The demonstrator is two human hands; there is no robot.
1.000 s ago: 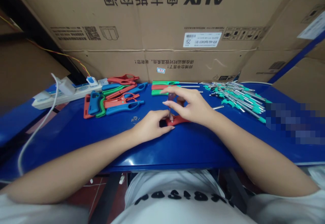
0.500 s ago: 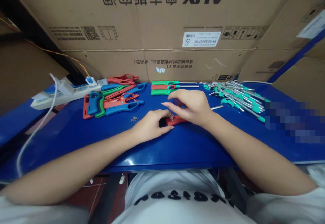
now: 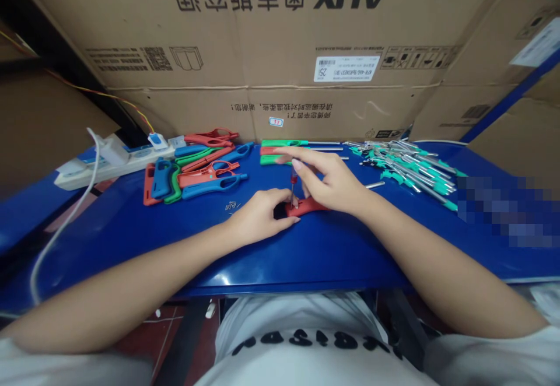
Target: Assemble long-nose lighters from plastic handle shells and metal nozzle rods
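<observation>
A red long-nosed lighter lies on the blue table, its metal tube poking out beyond my right wrist. My left hand pinches the butt end of its handle between thumb and fingers. In my right hand is a small screwdriver, held upright by its red handle, with the tip down on the lighter's handle. My palm hides the middle of the lighter. Left of my left hand lies a little heap of screws.
Red, blue and green handle shells are piled at the left, beside a white power strip. Several lighters lie in a row behind my hands. Metal tubes with teal parts are heaped at the right. A cardboard box walls the back.
My right fingers have lifted and spread around the screwdriver's handle, which now shows below them. My left hand and the red lighter have stayed in place.
</observation>
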